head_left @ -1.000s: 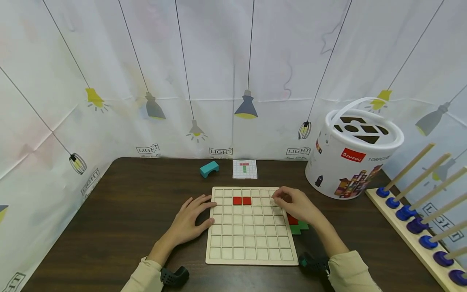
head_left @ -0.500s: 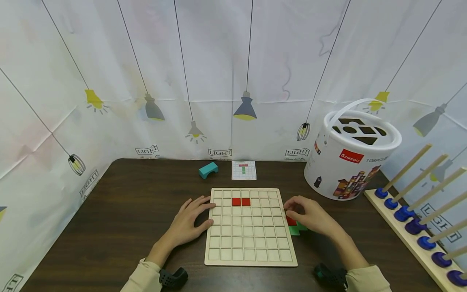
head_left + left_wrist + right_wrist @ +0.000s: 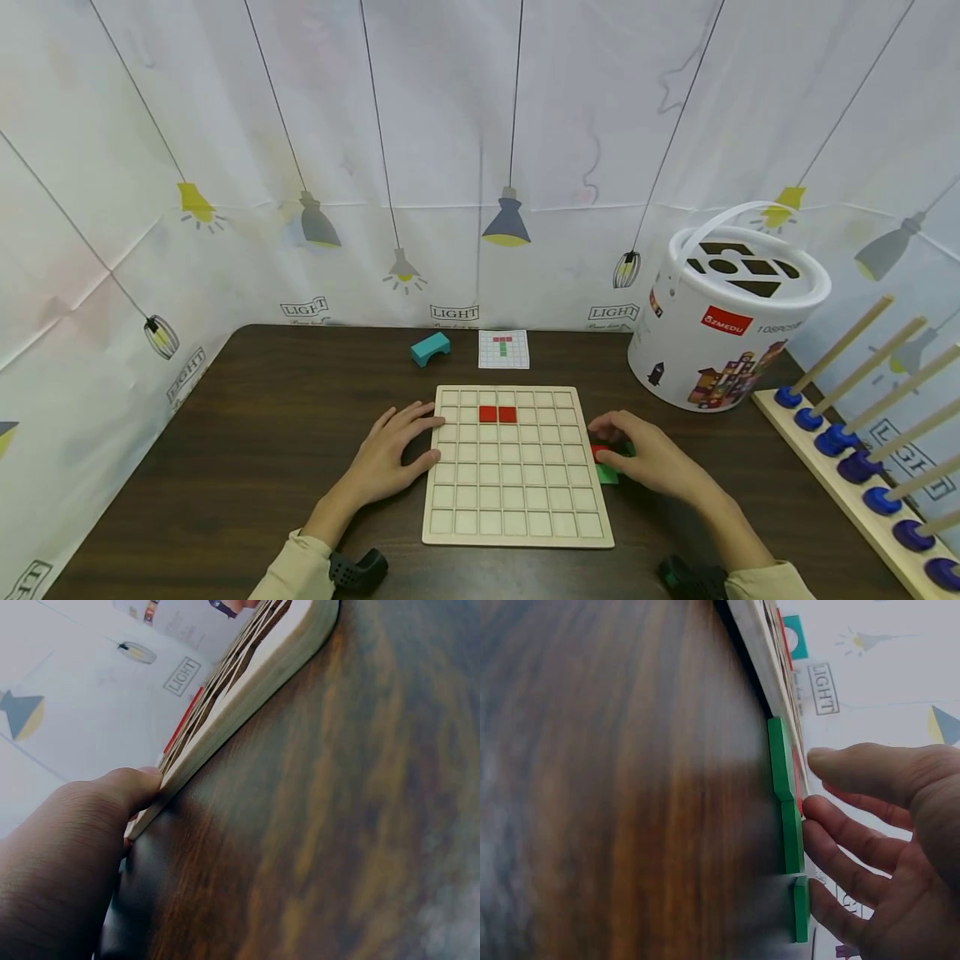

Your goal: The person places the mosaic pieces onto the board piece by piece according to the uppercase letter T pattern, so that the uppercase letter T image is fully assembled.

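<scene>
A pale wooden grid board lies on the dark table, with two red square tiles side by side in an upper row. At the board's left edge rests my left hand, fingers spread; in the left wrist view its thumb touches the board's side. Beyond the right edge, my right hand is over a small group of tiles, its thumb and fingers apart. A loose red tile shows by the thumb, and green tiles lie under the fingertips, partly hidden in the head view.
Behind the board lie a teal arch block and a card printed with a red and green T. A white lidded bucket stands at the back right. Beside it is a wooden peg rack with blue and purple beads.
My right hand has left the board's upper right edge and moved right and nearer, down to the loose tiles. My left hand stays where it was.
</scene>
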A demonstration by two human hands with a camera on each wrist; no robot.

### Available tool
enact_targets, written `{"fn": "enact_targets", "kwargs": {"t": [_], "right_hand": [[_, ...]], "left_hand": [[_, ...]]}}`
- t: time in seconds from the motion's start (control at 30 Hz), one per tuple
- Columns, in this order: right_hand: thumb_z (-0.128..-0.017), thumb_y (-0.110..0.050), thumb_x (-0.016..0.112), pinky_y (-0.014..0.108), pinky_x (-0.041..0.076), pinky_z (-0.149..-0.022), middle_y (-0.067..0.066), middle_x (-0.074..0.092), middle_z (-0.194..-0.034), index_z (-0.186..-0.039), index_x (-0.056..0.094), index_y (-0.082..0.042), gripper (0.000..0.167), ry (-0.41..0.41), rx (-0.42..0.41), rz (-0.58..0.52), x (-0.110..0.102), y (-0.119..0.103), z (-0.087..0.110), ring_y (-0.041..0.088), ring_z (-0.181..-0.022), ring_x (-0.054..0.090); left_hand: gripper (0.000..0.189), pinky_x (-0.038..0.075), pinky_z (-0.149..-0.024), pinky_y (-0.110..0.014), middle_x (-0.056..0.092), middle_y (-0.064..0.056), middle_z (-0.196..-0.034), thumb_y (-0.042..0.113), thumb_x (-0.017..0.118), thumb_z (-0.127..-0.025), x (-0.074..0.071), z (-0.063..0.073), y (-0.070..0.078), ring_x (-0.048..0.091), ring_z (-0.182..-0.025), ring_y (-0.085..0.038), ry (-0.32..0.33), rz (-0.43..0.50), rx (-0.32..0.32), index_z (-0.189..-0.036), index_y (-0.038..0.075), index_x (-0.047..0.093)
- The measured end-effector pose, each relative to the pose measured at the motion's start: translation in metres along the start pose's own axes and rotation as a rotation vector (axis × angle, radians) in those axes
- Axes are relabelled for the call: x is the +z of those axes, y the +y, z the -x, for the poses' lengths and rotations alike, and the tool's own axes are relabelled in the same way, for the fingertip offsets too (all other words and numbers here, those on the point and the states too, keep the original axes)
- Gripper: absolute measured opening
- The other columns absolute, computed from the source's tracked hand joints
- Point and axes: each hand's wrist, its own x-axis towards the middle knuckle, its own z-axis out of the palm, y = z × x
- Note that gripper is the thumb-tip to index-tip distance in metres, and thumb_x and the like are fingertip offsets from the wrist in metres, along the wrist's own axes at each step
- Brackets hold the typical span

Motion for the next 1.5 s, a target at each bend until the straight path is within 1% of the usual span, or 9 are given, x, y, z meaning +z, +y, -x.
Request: {"fn": "enact_targets", "kwargs": {"t": [0.1,0.33,0.43,0.6,0.7,0.93,1.1,1.23,1.5], "right_hand": [[-0.085,-0.017,0.07,0.034,0.052,-0.081,0.0,0.061,-0.104,-0.113,0.062,-0.009,0.03,-0.012,0.011,0.019,0.0,0.0013,0.0016,0.015,-0.093,0.058],[-0.084,-0.017,0.071,0.036,0.05,-0.078,-0.001,0.059,-0.103,-0.107,0.068,-0.012,0.023,-0.022,-0.007,0.103,-0.0017,0.0002,0.0038,0.016,-0.092,0.058],[-0.085,-0.017,0.071,0.035,0.05,-0.076,0.0,0.06,-0.102,-0.104,0.069,-0.012,0.02,-0.02,-0.017,0.111,-0.0015,0.0001,0.0041,0.016,-0.091,0.058],[-0.084,-0.016,0.071,0.032,0.048,-0.074,-0.003,0.059,-0.099,-0.101,0.068,-0.015,0.018,-0.022,-0.008,0.105,-0.0003,-0.0001,0.0035,0.013,-0.089,0.055],[-0.084,-0.016,0.071,0.029,0.048,-0.073,-0.006,0.057,-0.095,-0.099,0.066,-0.017,0.017,-0.023,0.006,0.085,0.0001,-0.0002,0.0029,0.01,-0.086,0.053],[-0.085,-0.015,0.07,0.024,0.048,-0.066,-0.008,0.058,-0.086,-0.095,0.061,-0.017,0.013,-0.012,0.025,-0.023,-0.0015,0.0013,0.0014,0.005,-0.077,0.052],[-0.087,-0.013,0.068,0.024,0.049,-0.07,-0.008,0.059,-0.087,-0.098,0.061,-0.016,0.014,0.005,0.042,-0.075,-0.0014,0.0032,-0.0008,0.006,-0.08,0.054],[-0.087,-0.011,0.068,0.025,0.05,-0.07,-0.007,0.059,-0.088,-0.099,0.061,-0.015,0.014,0.022,0.018,-0.102,-0.001,0.0048,-0.0024,0.007,-0.081,0.054],[-0.089,-0.011,0.066,0.025,0.05,-0.07,-0.008,0.06,-0.089,-0.103,0.067,-0.015,0.015,0.062,-0.042,-0.115,-0.0011,0.0045,-0.0039,0.004,-0.08,0.053]], "left_hand": [[0.046,0.021,-0.113,-0.059,0.044,-0.004,-0.146,0.044,0.058,-0.092,-0.0001,-0.0003,0.0003,0.035,-0.14,-0.027,-0.003,0.004,0.002,-0.134,0.026,0.054],[0.047,0.021,-0.114,-0.059,0.044,-0.004,-0.146,0.044,0.058,-0.092,-0.0004,-0.0003,0.0004,0.035,-0.14,-0.027,-0.005,0.003,0.001,-0.134,0.025,0.054],[0.047,0.021,-0.114,-0.059,0.044,-0.004,-0.146,0.045,0.058,-0.092,-0.0007,-0.0001,0.0007,0.035,-0.14,-0.026,-0.003,0.003,0.002,-0.134,0.026,0.054],[0.046,0.021,-0.114,-0.058,0.045,-0.004,-0.146,0.044,0.058,-0.092,-0.0008,-0.0001,0.0009,0.035,-0.14,-0.027,0.0,0.008,0.001,-0.134,0.025,0.054],[0.046,0.021,-0.114,-0.058,0.045,-0.004,-0.146,0.044,0.058,-0.091,-0.0006,-0.0001,0.0007,0.035,-0.14,-0.027,-0.003,0.007,0.0,-0.134,0.025,0.054],[0.047,0.02,-0.114,-0.057,0.044,-0.003,-0.147,0.047,0.055,-0.092,-0.0003,0.0003,0.0001,0.034,-0.14,-0.026,-0.009,0.001,-0.004,-0.134,0.026,0.053],[0.048,0.02,-0.114,-0.058,0.044,-0.003,-0.147,0.047,0.056,-0.092,-0.0009,0.0006,-0.0001,0.035,-0.14,-0.026,-0.008,0.003,-0.005,-0.134,0.025,0.054],[0.047,0.02,-0.114,-0.058,0.044,-0.003,-0.146,0.046,0.057,-0.092,-0.0011,0.0008,-0.0002,0.035,-0.14,-0.026,-0.006,0.002,-0.009,-0.134,0.025,0.054],[0.047,0.02,-0.114,-0.058,0.044,-0.003,-0.147,0.045,0.057,-0.092,-0.0003,0.0003,0.0006,0.035,-0.14,-0.027,-0.008,0.01,-0.005,-0.134,0.025,0.054]]}}
